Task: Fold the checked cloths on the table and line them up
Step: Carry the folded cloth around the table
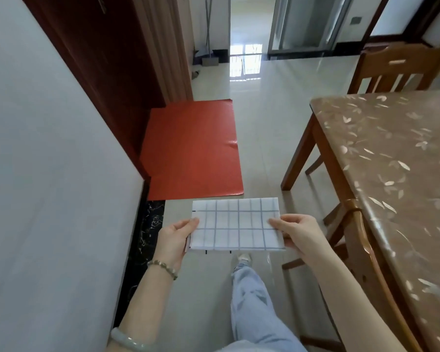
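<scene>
Pinching checked cloth [235,224] by its ends, left hand [174,240], right hand [299,235], fingers hidden beneath

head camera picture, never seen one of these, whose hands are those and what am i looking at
There is no machine here: a person wears one wide-angle camera on the head, so you look down along their arms. The left hand and right hand each pinch one short end of a folded checked cloth, held in the air above the floor. The table, with a leaf-patterned cover, stands to the right, a wooden chair beyond it. A red sheet lies on the floor ahead.
</scene>
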The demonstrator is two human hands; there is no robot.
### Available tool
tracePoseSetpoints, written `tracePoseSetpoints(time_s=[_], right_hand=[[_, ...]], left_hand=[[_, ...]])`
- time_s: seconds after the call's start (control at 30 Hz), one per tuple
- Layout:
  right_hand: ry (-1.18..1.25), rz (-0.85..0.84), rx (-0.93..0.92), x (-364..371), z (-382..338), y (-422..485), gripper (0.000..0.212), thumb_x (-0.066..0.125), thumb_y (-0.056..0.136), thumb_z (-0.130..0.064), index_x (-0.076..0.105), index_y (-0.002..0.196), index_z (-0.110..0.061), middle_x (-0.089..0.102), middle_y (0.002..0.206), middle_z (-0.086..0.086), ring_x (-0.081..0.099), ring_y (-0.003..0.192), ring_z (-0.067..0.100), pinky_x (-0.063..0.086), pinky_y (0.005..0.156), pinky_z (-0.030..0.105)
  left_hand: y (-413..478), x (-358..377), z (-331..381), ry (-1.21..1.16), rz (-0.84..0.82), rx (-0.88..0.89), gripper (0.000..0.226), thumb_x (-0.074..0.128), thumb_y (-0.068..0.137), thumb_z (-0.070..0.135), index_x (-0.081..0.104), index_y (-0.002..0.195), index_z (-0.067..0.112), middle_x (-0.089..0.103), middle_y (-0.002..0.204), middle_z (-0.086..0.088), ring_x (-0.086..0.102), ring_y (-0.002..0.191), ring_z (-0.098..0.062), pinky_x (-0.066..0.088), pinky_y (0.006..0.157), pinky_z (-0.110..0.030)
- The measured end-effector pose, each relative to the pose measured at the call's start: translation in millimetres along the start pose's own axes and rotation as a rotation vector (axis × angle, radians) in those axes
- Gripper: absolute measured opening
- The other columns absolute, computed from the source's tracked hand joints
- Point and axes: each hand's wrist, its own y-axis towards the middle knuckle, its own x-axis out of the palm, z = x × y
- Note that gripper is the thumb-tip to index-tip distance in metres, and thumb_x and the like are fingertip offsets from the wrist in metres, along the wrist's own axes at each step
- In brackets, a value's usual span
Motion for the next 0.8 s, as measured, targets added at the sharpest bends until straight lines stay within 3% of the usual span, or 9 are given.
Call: tracePoseSetpoints(time_s=[0.13, 0.23, 0.33, 0.53, 0.67, 0.8], right_hand=[[-0.023, -0.009, 0.001, -3.8, -49.3, 78.9, 0.006, 0.070, 0.083, -0.016, 0.066, 0.085, -0.011, 0.071, 0.081, 0.006, 0.071, 0.066, 0.014, 0.053, 0.051, 0.018], [0.006, -0.034, -0.004, -13.9, -96.7, 139.1, 0.009, 0.070, 0.084, -0.013, 0.068, 0.088, -0.006, 0.072, 0.085, 0.011, 0.071, 0.073, 0.019, 0.055, 0.053, 0.021], [0.022, -0.006, 0.007, -21.3, -136.5, 194.1, 0.012, 0.071, 0.082, -0.013, 0.067, 0.090, -0.005, 0.072, 0.092, 0.015, 0.071, 0.083, 0.026, 0.058, 0.061, 0.027], [0.068, 0.021, 0.050, -27.5, -189.0, 288.4, 0.010, 0.073, 0.080, -0.010, 0.066, 0.086, -0.005, 0.071, 0.090, 0.016, 0.071, 0.079, 0.026, 0.057, 0.058, 0.026], [0.109, 0.061, 0.068, -28.7, -218.9, 355.9, 0.015, 0.073, 0.079, -0.008, 0.066, 0.090, -0.001, 0.071, 0.092, 0.018, 0.071, 0.083, 0.029, 0.060, 0.066, 0.032], [0.176, 0.100, 0.074, -30.1, -256.6, 427.6, 0.013, 0.073, 0.079, -0.007, 0.066, 0.089, -0.002, 0.072, 0.089, 0.017, 0.072, 0.078, 0.027, 0.060, 0.067, 0.033]], left_hand=[[74.4, 39.1, 44.7, -0.003, -0.008, 0.006, 0.036, 0.075, 0.080, 0.021, 0.067, 0.107, -0.001, 0.073, 0.100, -0.015, 0.067, 0.099, -0.034, 0.050, 0.095, -0.051], [128.6, 72.9, 86.7, 0.019, -0.003, 0.032, 0.035, 0.078, 0.076, 0.027, 0.070, 0.102, 0.005, 0.073, 0.099, -0.012, 0.067, 0.101, -0.033, 0.049, 0.096, -0.052], [172.3, 104.5, 122.6, 0.033, -0.022, 0.058, 0.028, 0.074, 0.081, 0.021, 0.069, 0.102, 0.003, 0.074, 0.098, -0.013, 0.068, 0.098, -0.032, 0.049, 0.096, -0.051], [261.7, 148.2, 175.3, 0.055, -0.036, 0.052, 0.026, 0.074, 0.081, 0.019, 0.069, 0.100, 0.003, 0.074, 0.097, -0.013, 0.069, 0.097, -0.030, 0.049, 0.096, -0.048], [331.2, 180.7, 212.4, 0.071, -0.065, 0.055, 0.009, 0.069, 0.084, 0.010, 0.069, 0.089, 0.003, 0.074, 0.092, -0.016, 0.070, 0.085, -0.027, 0.055, 0.083, -0.039], [413.8, 211.8, 254.2, 0.115, -0.111, 0.051, 0.013, 0.071, 0.083, 0.011, 0.069, 0.091, 0.002, 0.073, 0.095, -0.016, 0.068, 0.093, -0.031, 0.050, 0.094, -0.046]])
